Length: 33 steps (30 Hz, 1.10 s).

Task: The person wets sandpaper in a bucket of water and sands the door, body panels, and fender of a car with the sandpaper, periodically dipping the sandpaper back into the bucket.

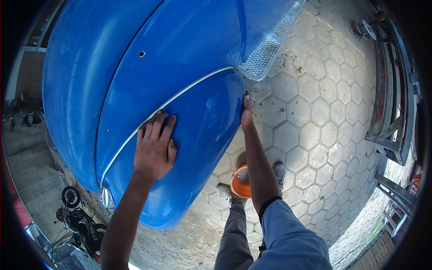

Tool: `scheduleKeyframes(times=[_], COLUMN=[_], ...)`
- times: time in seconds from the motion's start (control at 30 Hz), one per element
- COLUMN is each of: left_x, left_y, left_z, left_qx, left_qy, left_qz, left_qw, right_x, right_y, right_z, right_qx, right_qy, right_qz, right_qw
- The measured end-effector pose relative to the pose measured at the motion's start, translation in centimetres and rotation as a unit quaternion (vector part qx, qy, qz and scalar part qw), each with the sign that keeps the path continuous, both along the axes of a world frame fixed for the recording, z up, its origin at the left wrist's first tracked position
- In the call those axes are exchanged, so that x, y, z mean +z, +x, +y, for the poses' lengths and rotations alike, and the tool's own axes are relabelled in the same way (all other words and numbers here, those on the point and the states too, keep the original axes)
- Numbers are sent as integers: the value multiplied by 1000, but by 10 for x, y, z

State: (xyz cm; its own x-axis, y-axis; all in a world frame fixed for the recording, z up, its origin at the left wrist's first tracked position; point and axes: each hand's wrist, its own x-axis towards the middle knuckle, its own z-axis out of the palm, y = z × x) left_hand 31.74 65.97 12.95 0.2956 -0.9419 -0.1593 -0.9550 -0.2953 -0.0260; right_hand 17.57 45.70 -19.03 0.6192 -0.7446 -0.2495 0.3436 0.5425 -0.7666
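A glossy blue car body with a rounded fender (pixel 198 121) fills the left and middle of the view. A thin white trim strip (pixel 180 93) runs along the seam between the fender and the body panel (pixel 166 58). My left hand (pixel 155 146) lies on the fender, palm down, fingers stretched out and fingertips at the strip. My right hand (pixel 247 112), seen edge-on, rests against the fender's outer right edge with its fingers straight. Its palm side is hidden. No tool shows in either hand.
A textured silvery running board (pixel 263 56) juts out beyond the fender. An orange bucket (pixel 240 182) stands between my shoes on hexagonal paving (pixel 310 135). Dark benches (pixel 391 139) line the right side. A motorcycle (pixel 81 225) is parked at the lower left.
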Motion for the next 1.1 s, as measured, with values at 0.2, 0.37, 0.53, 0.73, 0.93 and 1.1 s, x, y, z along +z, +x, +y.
scheduleKeyframes(times=[0.2,0.37,0.53,0.73,0.93,1.1], left_x=[7,9,10,6,6,6], left_y=[4,5,7,5,6,7], left_z=[15,18,15,18,15,18], left_qx=[15,15,24,26,20,23], left_qy=[15,10,-1,2,-7,-3], left_qz=[2,6,15,-5,-4,-7], left_qw=[1000,1000,1000,1000,1000,1000], right_x=[184,126,78,174,149,154], right_y=[-35,-35,-3,-52,-75,-102], right_z=[176,133,69,213,139,79], right_qx=[120,40,29,78,83,104], right_qy=[-443,-412,-138,-299,-301,-244], right_qz=[204,221,160,203,243,275], right_qw=[865,883,977,929,918,924])
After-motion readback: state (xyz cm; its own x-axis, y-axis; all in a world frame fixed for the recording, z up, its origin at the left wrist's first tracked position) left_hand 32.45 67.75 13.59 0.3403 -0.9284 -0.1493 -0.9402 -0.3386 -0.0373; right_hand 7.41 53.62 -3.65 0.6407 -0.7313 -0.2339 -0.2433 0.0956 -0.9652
